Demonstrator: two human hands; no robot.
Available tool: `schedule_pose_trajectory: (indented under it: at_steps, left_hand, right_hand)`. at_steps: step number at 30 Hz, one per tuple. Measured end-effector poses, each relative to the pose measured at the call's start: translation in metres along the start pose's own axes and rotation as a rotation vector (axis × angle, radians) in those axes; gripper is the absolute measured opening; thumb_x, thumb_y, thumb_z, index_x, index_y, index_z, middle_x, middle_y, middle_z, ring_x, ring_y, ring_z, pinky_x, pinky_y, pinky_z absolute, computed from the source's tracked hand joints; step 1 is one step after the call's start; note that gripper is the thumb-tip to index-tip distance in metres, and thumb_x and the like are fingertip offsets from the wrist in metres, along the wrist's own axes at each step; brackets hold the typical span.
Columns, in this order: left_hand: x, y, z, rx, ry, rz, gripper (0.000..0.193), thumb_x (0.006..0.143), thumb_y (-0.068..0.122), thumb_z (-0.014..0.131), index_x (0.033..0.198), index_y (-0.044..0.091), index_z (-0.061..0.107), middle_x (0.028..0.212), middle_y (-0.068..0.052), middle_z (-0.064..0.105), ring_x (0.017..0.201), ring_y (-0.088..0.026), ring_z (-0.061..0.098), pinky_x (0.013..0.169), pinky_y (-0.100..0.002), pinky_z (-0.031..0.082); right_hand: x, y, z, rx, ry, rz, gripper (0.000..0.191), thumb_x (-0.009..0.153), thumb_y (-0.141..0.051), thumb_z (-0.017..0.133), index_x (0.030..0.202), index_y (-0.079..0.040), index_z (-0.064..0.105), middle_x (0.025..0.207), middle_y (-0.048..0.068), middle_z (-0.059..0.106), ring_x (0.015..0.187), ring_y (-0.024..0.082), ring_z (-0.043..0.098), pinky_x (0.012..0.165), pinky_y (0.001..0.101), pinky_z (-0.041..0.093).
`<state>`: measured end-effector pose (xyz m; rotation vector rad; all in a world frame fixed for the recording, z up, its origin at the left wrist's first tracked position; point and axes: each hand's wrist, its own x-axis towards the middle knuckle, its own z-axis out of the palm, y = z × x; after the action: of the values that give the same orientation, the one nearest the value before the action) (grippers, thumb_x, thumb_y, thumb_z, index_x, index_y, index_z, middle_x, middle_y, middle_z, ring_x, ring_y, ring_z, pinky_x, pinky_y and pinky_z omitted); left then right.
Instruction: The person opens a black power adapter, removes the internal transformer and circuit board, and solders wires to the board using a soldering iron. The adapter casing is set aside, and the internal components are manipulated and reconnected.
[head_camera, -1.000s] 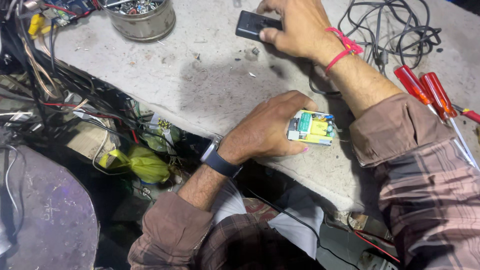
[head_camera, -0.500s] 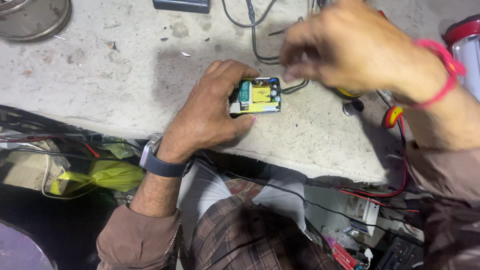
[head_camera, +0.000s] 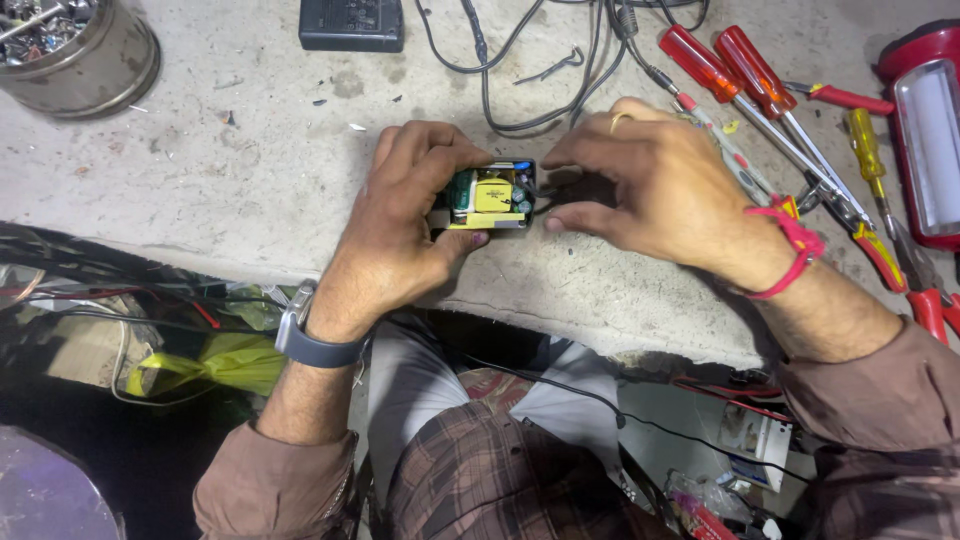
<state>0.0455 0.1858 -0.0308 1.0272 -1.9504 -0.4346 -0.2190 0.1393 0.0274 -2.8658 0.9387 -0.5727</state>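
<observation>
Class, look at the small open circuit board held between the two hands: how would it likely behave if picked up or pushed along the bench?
The circuit board looks small against the left hand, so probably light. Its flat underside suggests it would slide on the concrete bench, not roll. Exposed upright components look fragile. The right hand is at the thin black wires on its side, which might tug it.

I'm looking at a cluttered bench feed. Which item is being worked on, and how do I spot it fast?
Start at the grey concrete worktop and go to its front edge, where the left hand and right hand meet. Between them sits a small open circuit board with green, yellow and blue components. Unlike the red-handled screwdrivers to the right, it is boxy and multicoloured.
</observation>
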Motion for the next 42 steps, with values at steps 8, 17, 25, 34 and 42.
schedule_pose_trajectory:
  at_steps: [8,17,25,34,42]
  left_hand:
    - [0.001,0.001,0.0,0.143,-0.018,0.087,0.066,0.075,0.023,0.088,0.133,0.005,0.062,0.132,-0.011,0.06,0.126,-0.031,0.053,0.107,-0.046,0.041]
    - [0.006,0.006,0.004,0.185,-0.048,0.138,0.075,0.081,0.039,0.088,0.139,0.003,0.058,0.137,-0.016,0.055,0.127,-0.032,0.05,0.107,-0.045,0.04]
    - [0.019,0.022,0.004,0.08,0.021,-0.049,0.066,0.083,0.036,0.087,0.134,0.002,0.064,0.12,-0.015,0.058,0.117,-0.032,0.052,0.102,-0.044,0.045]
    - [0.036,0.041,0.005,-0.001,-0.013,-0.236,0.062,0.08,0.029,0.082,0.129,-0.003,0.063,0.117,-0.015,0.06,0.109,-0.031,0.063,0.092,-0.04,0.053]
    - [0.045,0.046,0.007,-0.065,-0.135,-0.075,0.07,0.074,0.036,0.089,0.126,-0.004,0.065,0.116,-0.017,0.068,0.108,-0.032,0.068,0.094,-0.041,0.055]
  right_hand:
    - [0.004,0.005,0.035,0.051,0.06,0.034,0.094,0.059,-0.051,0.096,0.132,0.001,0.066,0.106,0.008,0.075,0.093,0.025,0.064,0.083,0.044,0.043]
    - [0.001,0.009,0.039,0.095,0.022,0.026,0.073,0.069,-0.039,0.091,0.127,-0.001,0.068,0.114,0.01,0.072,0.106,0.024,0.063,0.095,0.0414,0.044]
    - [0.006,-0.001,0.013,0.259,0.32,-0.078,0.084,0.069,-0.027,0.091,0.136,0.006,0.051,0.128,0.02,0.063,0.121,0.028,0.057,0.103,0.0437,0.047]
    - [-0.008,0.001,0.008,0.79,0.026,0.463,0.097,0.069,-0.016,0.092,0.149,0.003,0.04,0.132,0.016,0.066,0.113,0.018,0.069,0.095,0.0289,0.063]
    - [-0.018,0.023,0.006,1.077,0.008,0.26,0.088,0.076,-0.003,0.086,0.151,0.005,0.042,0.145,0.016,0.059,0.13,0.019,0.061,0.108,0.0348,0.051]
